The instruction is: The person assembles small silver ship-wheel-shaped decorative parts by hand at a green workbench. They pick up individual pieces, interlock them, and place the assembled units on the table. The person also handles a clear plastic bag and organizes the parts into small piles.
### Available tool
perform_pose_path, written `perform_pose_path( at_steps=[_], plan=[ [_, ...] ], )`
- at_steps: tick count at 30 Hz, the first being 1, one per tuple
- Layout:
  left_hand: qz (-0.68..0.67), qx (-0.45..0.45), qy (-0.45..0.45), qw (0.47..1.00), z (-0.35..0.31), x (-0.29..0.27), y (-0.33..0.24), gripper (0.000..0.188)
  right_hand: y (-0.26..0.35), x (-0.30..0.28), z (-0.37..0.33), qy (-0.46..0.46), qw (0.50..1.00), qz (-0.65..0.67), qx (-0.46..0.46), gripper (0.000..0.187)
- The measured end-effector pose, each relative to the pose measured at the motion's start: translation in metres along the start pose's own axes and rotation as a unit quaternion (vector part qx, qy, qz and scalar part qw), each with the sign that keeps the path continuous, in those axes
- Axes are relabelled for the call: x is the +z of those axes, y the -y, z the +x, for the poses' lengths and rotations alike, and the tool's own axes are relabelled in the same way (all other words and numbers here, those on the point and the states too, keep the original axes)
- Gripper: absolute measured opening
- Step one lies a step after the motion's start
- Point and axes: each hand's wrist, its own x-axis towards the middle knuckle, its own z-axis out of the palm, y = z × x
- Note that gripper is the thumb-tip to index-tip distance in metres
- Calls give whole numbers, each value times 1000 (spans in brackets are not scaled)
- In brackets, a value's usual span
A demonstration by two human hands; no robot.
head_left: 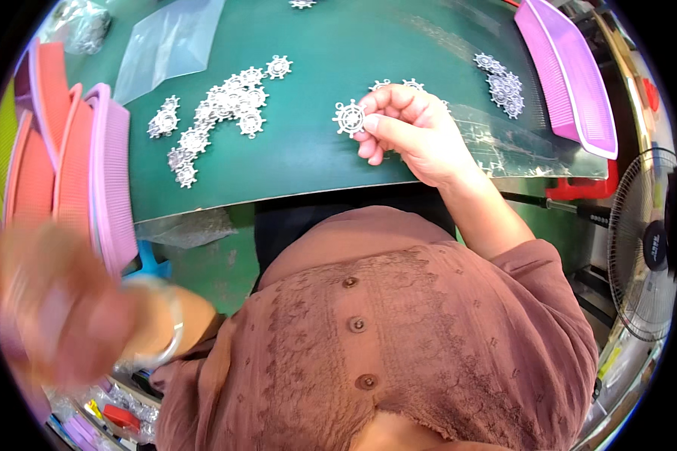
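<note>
Brown buttoned top (361, 323) of the seated person, nearest the viewer, with a green table (293, 161) beyond it. Right hand (410, 124): thumb and forefinger pinch a silver wheel-shaped charm (349, 118) by its right side, above the table's near-middle part; the remaining fingers are curled. Left hand (64, 304): at the near left, off the table and beside the stacked baskets (111, 177); it is blurred, so the state of its fingers cannot be told. A pale bracelet (177, 323) circles the left wrist. Similar charms lie in a curved heap (229, 101) left of the right hand and in a smaller cluster (506, 92) to the far right, near a purple basket (555, 75). Far left: a clear plastic bag (169, 45).
</note>
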Motion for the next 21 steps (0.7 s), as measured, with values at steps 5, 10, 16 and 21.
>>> perform_pose_path(
  at_steps=[5, 10, 16, 21],
  plan=[
    [251, -337, -173, 891, -14, -16, 123, 23, -4, 6, -1, -15, 1000, 18, 7, 12],
    [235, -378, -127, 886, -18, -26, 150, 14, -7, 13, -2, -32, 999, 18, 4, 12],
    [190, -358, -141, 903, -22, -31, 159, 12, -13, 13, -1, -21, 1000, 11, 6, 11],
    [170, -352, -152, 908, -22, -28, 160, 12, -16, 14, 0, -27, 999, 17, 4, 11]
  ],
)
